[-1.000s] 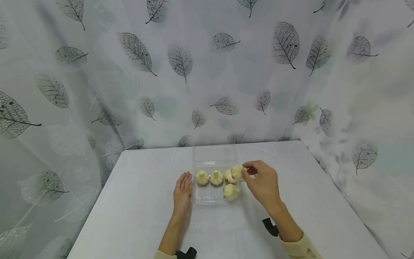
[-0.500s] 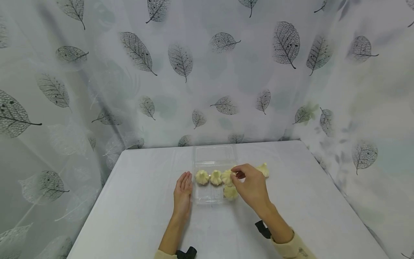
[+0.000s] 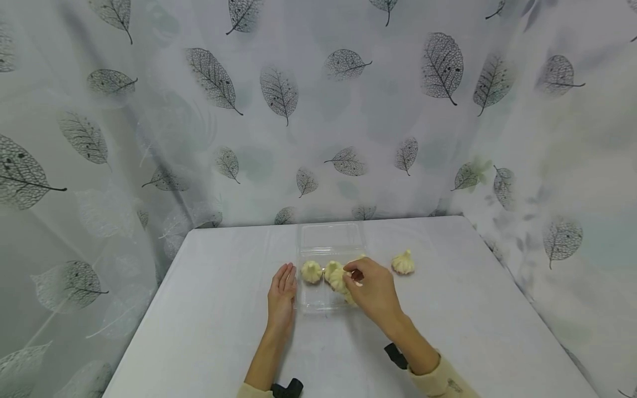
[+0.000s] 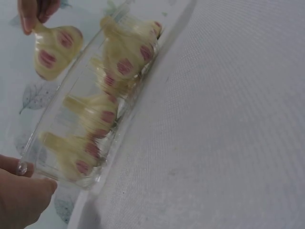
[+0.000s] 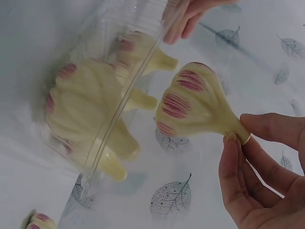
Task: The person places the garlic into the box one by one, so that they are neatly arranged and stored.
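Note:
A pale yellow garlic bulb with pink streaks (image 5: pixel 190 102) hangs tilted from my right hand (image 3: pixel 374 292), whose thumb and fingertips pinch it by the stem. It is over the clear plastic box (image 3: pixel 318 308), overlapping other bulbs in the head view. Inside the box, one garlic bulb (image 3: pixel 311 272) sits at the left, with several more to its right, partly hidden by my right hand. My left hand (image 3: pixel 282 296) rests along the box's left side with straight fingers; in the left wrist view its thumb (image 4: pixel 40 187) touches the box's end.
Another garlic bulb (image 3: pixel 403 262) lies on the white tabletop (image 3: pixel 219 320), right of the box. The box's clear lid (image 3: pixel 330 236) is folded back toward the far table edge. A leaf-patterned curtain (image 3: pixel 313 110) hangs behind the table and along both sides.
My right hand has carried the pinched garlic bulb leftward from the box's right edge to over its middle. The loose bulb on the right has come into sight. My left hand has stayed put.

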Available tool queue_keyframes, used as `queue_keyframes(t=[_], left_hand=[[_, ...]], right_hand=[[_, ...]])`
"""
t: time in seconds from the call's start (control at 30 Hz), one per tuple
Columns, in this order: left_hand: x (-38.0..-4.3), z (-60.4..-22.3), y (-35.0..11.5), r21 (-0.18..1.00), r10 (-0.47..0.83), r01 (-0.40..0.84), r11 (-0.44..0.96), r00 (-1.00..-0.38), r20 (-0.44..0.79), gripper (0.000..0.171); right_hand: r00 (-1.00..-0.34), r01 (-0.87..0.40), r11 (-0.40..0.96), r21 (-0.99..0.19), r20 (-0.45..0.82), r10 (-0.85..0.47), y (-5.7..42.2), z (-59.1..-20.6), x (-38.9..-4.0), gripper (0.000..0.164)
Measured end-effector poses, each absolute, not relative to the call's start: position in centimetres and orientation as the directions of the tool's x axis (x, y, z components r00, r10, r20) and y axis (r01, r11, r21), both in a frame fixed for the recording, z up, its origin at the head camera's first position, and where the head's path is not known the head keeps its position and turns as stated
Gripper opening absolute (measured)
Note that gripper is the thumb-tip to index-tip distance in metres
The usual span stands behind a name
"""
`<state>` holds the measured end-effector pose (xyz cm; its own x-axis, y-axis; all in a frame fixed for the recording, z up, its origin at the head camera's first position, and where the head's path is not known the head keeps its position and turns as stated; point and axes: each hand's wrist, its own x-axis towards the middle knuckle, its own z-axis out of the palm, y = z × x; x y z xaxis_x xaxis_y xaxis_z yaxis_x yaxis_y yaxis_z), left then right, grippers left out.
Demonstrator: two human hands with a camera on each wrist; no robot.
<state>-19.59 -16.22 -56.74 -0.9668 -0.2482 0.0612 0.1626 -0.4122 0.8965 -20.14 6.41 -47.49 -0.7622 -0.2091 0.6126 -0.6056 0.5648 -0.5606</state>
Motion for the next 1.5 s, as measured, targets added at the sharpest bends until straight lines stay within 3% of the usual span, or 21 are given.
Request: queue_keyframes(t=[1.5], left_hand=[[-19.5, -56.7, -16.3, 0.891, -0.24, 0.175, -0.419, -0.968, 0.077, 0.064]], right_hand=[[-0.822, -0.547, 0.69, -0.474, 0.46, -0.336, 3.5, -50.9, -20.7, 0.012]])
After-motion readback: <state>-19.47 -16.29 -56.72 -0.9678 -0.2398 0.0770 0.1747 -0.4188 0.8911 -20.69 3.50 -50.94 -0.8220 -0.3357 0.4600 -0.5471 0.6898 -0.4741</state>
